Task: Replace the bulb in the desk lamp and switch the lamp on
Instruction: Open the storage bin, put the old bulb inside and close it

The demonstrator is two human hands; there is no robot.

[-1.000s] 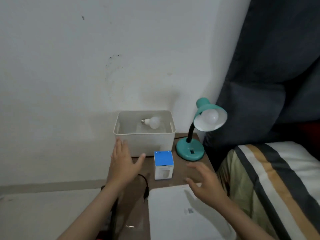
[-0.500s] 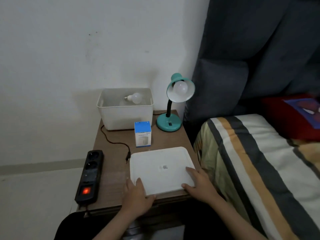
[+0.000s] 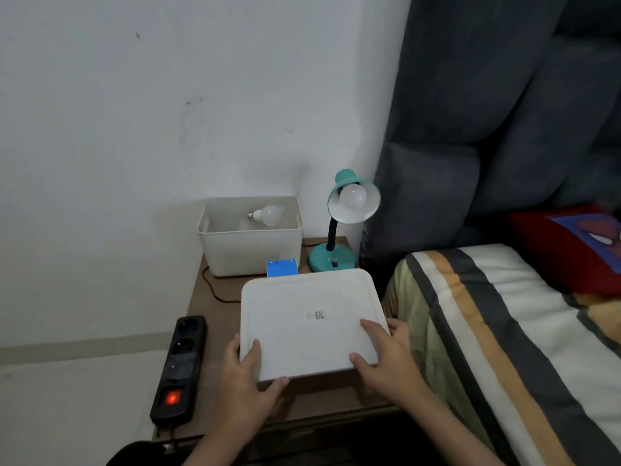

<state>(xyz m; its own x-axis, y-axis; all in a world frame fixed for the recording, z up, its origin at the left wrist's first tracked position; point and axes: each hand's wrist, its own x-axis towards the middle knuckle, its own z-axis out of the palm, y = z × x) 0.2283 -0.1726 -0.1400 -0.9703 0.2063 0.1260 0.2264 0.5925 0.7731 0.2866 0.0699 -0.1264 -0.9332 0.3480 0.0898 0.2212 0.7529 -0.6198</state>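
Item: white lid (image 3: 311, 322), flat, rounded corners, small printed label at centre. Held at its near corners over the bedside table (image 3: 221, 294), far edge tilted up. Our left hand (image 3: 247, 375) grips the near-left corner, thumb on top and fingers curled under; our right hand (image 3: 386, 356) grips the near-right corner the same way.

Item: white storage bin (image 3: 250, 252), open, against the wall at the table's back. Holds one loose bulb (image 3: 268, 215) lying on its side, screw base pointing left.

Item: teal desk lamp (image 3: 332, 257), just right of the bin, gooseneck upright, shade facing us. A bulb (image 3: 353, 196) sits in its socket, unlit.

Item: blue-topped bulb carton (image 3: 282, 268), just in front of the bin, partly hidden by the lid's far edge.

Item: black power strip (image 3: 179, 363) along the table's left edge, its red switch (image 3: 171, 397) glowing. A black cord (image 3: 215, 290) runs across the table behind the lid.

Handling note: we judge the step to be moving the lid aside. Keep it level and clear of the carton and lamp base, set it down away from the cord, then free both hands for the fitted bulb.
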